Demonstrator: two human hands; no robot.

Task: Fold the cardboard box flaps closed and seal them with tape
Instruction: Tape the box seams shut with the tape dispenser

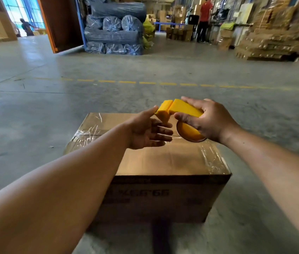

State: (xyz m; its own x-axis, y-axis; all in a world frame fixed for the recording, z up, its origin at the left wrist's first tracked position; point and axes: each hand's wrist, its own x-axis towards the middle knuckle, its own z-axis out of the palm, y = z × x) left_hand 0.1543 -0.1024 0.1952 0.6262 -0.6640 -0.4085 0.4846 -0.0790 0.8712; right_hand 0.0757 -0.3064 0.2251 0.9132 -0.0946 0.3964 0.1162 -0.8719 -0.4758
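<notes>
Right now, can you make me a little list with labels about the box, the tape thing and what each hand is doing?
place: warehouse with a concrete floor
box: cardboard box on the floor, top flaps folded shut
tape on box: clear tape already across the top, at the left and right edges
tool: yellow tape dispenser, held above the box
right hand: right hand grips the dispenser
left hand: left hand open, fingers spread, thumb tip at the dispenser's front end
tape strand: a thin clear strand seems to run by the left fingers
</notes>
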